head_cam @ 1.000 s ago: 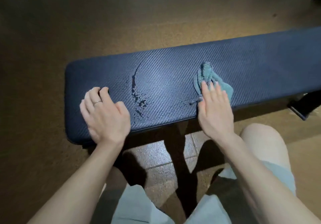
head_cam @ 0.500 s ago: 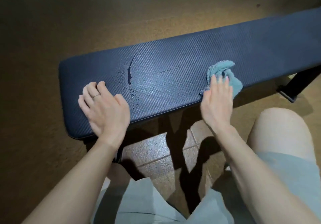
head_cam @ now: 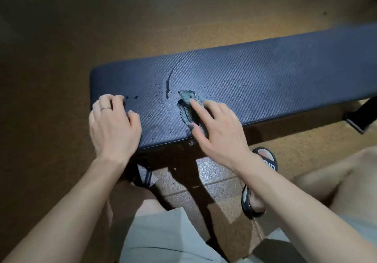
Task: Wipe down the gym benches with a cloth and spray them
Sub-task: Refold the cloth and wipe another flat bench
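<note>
Bench [head_cam: 265, 75] wet; right hand [head_cam: 220, 128] flat on cloth [head_cam: 188, 107], left hand [head_cam: 114, 124] braced.

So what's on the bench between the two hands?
In the head view, between the left hand and the cloth under the right hand, the bench pad shows only wet streaks and droplets; no other object.

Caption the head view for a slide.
Right hand presses a cloth across the wet bench; left hand braces its end.
</note>
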Available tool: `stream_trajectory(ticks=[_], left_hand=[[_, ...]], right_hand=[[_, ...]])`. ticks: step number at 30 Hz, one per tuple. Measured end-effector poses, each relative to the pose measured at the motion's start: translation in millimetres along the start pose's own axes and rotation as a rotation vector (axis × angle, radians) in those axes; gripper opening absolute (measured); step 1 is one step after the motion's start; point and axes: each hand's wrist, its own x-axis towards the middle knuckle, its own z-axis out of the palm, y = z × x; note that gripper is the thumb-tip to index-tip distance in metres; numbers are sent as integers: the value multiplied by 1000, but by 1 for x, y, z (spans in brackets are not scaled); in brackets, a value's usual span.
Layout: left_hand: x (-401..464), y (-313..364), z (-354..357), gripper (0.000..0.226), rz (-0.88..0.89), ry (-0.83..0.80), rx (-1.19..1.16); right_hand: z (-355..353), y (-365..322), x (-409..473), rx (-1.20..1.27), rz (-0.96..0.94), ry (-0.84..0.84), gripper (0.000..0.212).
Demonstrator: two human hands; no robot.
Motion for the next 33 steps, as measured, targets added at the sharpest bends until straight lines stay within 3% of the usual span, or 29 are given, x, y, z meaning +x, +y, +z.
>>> stream_trajectory(ticks=[5, 9, 13, 15, 19, 23, 31, 33], left_hand=[[1, -5, 4, 49, -119, 44, -64], [1, -4, 8, 56, -176, 21, -77], [3, -1, 14, 64, -181, 12, -65], [3, -1, 15, 66, -184, 27, -56], [1, -4, 15, 66, -163, 67, -62], [1, -9, 13, 61, -155, 51, -75], [-1, -8, 12, 62, -157, 33, -104], [0, -6, 14, 61, -161, 62, -104]], right_hand=[[13, -10, 3, -115, -55, -133, 59], [13, -20, -8, -97, -242, -208, 59], [16, -28, 50, -112, -462, -272, 58], [25, -42, 99, -82, -484, -274, 58], [37, -77, 190, -85, -422, -263, 56], [39, -70, 205, -65, -403, -230, 55], [-2, 115, 187, -129, -33, -133, 62], [-2, 126, 181, -142, 46, -141, 61]])
